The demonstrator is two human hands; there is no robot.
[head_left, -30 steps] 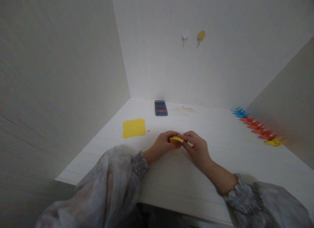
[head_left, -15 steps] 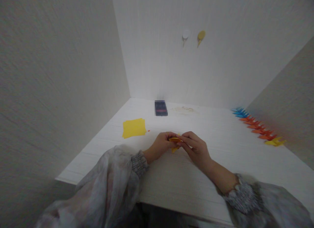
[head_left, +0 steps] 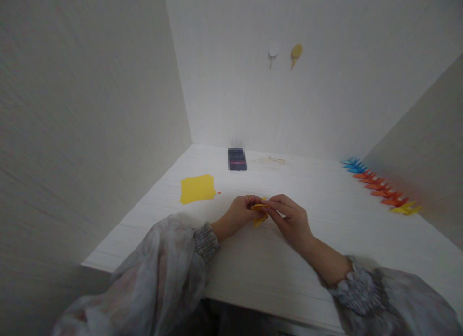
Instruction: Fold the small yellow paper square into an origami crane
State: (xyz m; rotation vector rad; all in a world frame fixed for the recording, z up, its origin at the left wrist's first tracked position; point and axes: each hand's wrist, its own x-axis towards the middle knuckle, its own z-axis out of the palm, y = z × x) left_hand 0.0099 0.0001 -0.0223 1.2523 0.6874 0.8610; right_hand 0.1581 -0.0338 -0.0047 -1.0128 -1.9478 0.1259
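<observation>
Table [head_left: 231, 273]: white, faintly streaked.
Held: folded yellow paper [head_left: 259, 222], mid-table, pinched by left hand [head_left: 237, 214] and right hand [head_left: 292, 223], likely to steady creases.
Yellow sheets [head_left: 197, 188]: toward left edge, probably within reach.
Folded figures [head_left: 378, 184]: along right edge, seemingly kept clear.

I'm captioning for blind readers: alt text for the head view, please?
The left hand and right hand hold a folded yellow paper over a white table; yellow sheets lie left, a row of blue, orange and yellow folded papers right.
</observation>
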